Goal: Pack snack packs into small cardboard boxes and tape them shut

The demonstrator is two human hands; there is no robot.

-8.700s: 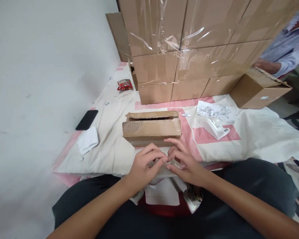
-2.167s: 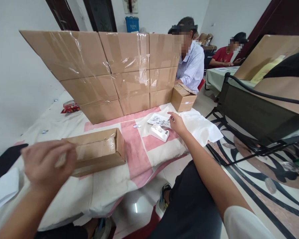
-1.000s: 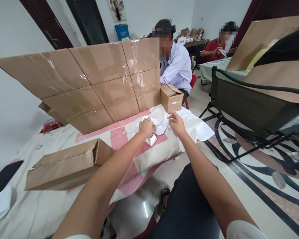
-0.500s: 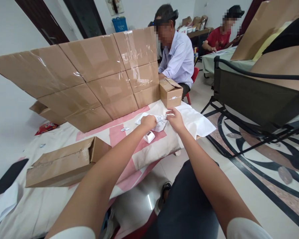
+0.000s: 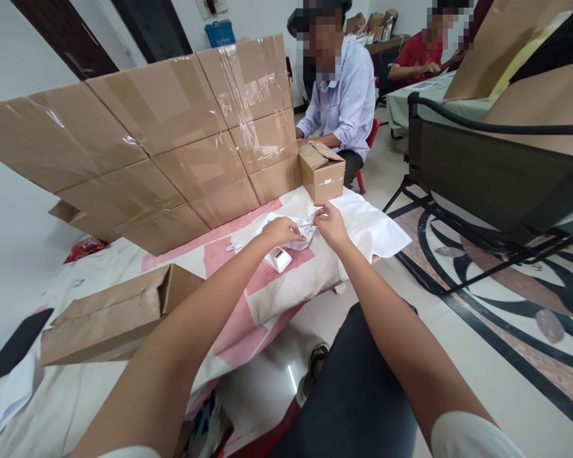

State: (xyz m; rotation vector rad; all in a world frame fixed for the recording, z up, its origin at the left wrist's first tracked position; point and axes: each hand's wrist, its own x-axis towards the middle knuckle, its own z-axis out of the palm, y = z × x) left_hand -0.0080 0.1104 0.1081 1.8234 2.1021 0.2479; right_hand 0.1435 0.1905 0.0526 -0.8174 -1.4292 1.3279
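Note:
My left hand (image 5: 281, 230) is over the white sheet, its fingers bent together and pointing right. Whatever lies in its fingertips, if anything, is hidden. Facing it, my right hand (image 5: 330, 224) pinches at the edge of a pile of small white printed packets (image 5: 306, 222), index finger raised. The pile rests on a white sheet (image 5: 307, 239) between both hands. Just below my left hand sits a small white device (image 5: 279, 259) with a dark display window. Another small packet (image 5: 233, 247) lies left of my left wrist.
A tall taped cardboard panel (image 5: 186, 140) stands along the table's far side. One small carton (image 5: 323, 178) is beyond my right hand; a longer carton (image 5: 109, 318) lies at left. A person (image 5: 346, 95) sits behind the panel. At right is a dark folding chair (image 5: 482, 165).
My left hand's fingers have loosened from a fist and reach further right. My right hand stays at the pile, its fingers closer together. The view has shifted slightly; the seated person's head has turned.

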